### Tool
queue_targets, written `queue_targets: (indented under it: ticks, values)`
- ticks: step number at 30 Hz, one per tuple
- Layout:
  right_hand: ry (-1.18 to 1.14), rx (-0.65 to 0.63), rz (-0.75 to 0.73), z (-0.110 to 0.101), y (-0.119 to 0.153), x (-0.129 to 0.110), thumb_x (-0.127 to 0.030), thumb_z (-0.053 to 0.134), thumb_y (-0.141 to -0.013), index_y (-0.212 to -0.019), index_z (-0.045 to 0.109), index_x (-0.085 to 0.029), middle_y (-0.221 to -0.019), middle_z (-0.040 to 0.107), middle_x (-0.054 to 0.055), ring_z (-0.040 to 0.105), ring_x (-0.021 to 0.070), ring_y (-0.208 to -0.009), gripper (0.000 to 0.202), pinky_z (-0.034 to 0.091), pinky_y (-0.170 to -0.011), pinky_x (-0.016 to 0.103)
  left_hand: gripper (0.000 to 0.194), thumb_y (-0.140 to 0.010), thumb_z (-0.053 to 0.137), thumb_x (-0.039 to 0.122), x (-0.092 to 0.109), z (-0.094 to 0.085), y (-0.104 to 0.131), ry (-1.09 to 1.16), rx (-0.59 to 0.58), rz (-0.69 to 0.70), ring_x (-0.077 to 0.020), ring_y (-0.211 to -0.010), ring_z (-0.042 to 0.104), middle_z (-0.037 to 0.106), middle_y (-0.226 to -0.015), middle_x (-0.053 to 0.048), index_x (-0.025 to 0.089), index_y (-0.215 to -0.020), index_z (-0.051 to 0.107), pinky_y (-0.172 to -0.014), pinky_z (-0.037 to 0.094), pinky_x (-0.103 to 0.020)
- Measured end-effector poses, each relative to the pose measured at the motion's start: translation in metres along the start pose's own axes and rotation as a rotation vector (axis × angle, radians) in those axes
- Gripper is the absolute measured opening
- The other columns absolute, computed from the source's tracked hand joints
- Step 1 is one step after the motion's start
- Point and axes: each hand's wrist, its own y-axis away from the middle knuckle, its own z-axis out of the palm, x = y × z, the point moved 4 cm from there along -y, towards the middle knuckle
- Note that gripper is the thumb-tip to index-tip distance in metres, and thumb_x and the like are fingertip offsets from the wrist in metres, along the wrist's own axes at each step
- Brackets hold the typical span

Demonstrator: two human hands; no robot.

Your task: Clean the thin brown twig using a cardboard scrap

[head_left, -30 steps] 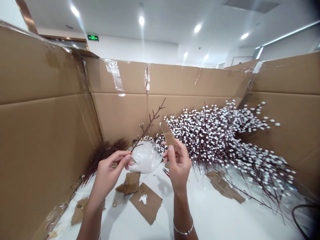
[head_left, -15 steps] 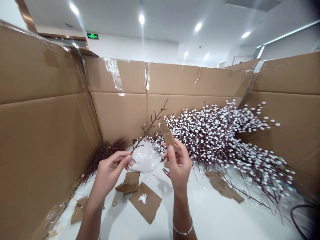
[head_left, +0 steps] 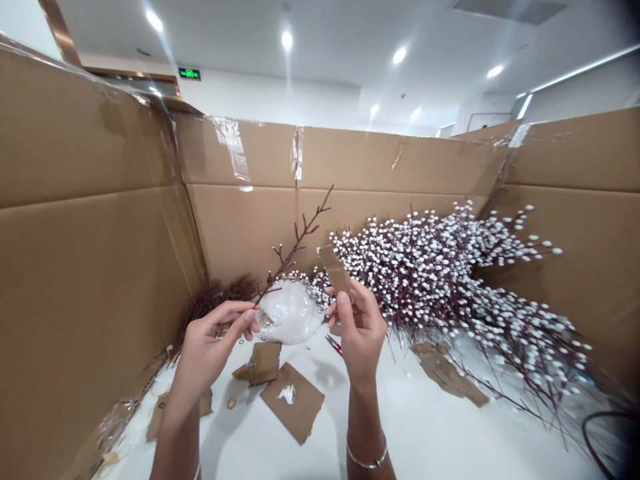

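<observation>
Between thumb and fingers, my left hand (head_left: 215,343) pinches the lower end of a dark brown artificial branch (head_left: 296,245). The branch slants up to the right; most of its twigs are bare, with a few tiny white tips at one side. My right hand (head_left: 359,332) is closed on a narrow strip of cardboard (head_left: 334,268), held upright and tilted left. A small white spot shows at the strip's upper left corner. Beyond my hands lies a clear plastic bag (head_left: 293,313) with white contents. Red-handled snips (head_left: 333,345) lie beside my right hand, partly hidden.
A large heap of brown branches with white buds (head_left: 425,267) fills the right back. Bare brown branches (head_left: 220,300) lie at the left. Cardboard pieces (head_left: 305,417) and a rubber band (head_left: 231,403) lie on the white table (head_left: 420,433). Tall cardboard walls (head_left: 240,227) enclose it.
My left hand has moved slightly left with the branch, whose top now stands a little higher. My right hand keeps its grip on the cardboard strip, nearly still.
</observation>
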Motion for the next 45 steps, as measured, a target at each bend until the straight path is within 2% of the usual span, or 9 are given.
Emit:
queue_targets:
  ticks: [10, 18, 25, 36, 45]
  values:
    - [-0.015, 0.016, -0.056, 0.005, 0.007, -0.003, -0.026, 0.056, -0.093, -0.116, 0.063, -0.023, -0.092, 0.073, 0.004, 0.061, 0.0104, -0.058, 0.024, 0.052, -0.047, 0.024, 0.019, -0.089, 0.064, 0.036, 0.010, -0.005, 0.005, 0.025, -0.002, -0.001, -0.0152, -0.061, 0.063, 0.070, -0.070, -0.001, 0.019, -0.093, 0.070, -0.063, 0.051, -0.027]
    - [-0.048, 0.107, -0.164, 0.001, 0.009, -0.006, -0.020, 0.057, -0.093, -0.117, 0.061, -0.024, -0.090, 0.073, 0.003, 0.060, 0.0097, -0.056, 0.025, 0.053, -0.046, 0.023, 0.018, -0.090, 0.062, 0.035, 0.017, -0.003, 0.007, 0.019, -0.028, -0.011, -0.0138, -0.063, 0.063, 0.069, -0.069, 0.000, 0.019, -0.094, 0.069, -0.066, 0.051, -0.025]
    - [-0.069, 0.076, -0.134, 0.002, 0.007, -0.005, -0.020, 0.057, -0.093, -0.116, 0.063, -0.025, -0.090, 0.073, 0.002, 0.061, 0.0093, -0.057, 0.024, 0.052, -0.046, 0.022, 0.017, -0.091, 0.061, 0.035, 0.019, -0.001, 0.008, -0.014, -0.028, 0.001, -0.0121, -0.063, 0.062, 0.068, -0.070, 0.001, 0.020, -0.093, 0.069, -0.067, 0.049, -0.025]
    - [-0.054, 0.106, -0.125, -0.002, 0.005, -0.005, -0.020, 0.057, -0.093, -0.115, 0.063, -0.025, -0.088, 0.072, 0.001, 0.059, 0.0086, -0.055, 0.023, 0.051, -0.048, 0.022, 0.015, -0.091, 0.062, 0.034, 0.014, -0.001, 0.004, -0.017, -0.029, -0.001, -0.0121, -0.062, 0.062, 0.069, -0.071, 0.001, 0.020, -0.094, 0.069, -0.063, 0.050, -0.025]
    - [-0.074, 0.079, -0.055, -0.001, 0.003, 0.003, -0.022, 0.062, -0.091, -0.110, 0.063, -0.025, -0.087, 0.076, 0.001, 0.059, 0.0083, -0.057, 0.019, 0.049, -0.051, 0.020, 0.015, -0.091, 0.062, 0.034, 0.013, -0.001, 0.003, -0.069, -0.029, 0.009, -0.0118, -0.063, 0.062, 0.068, -0.071, 0.001, 0.021, -0.095, 0.069, -0.063, 0.050, -0.024]
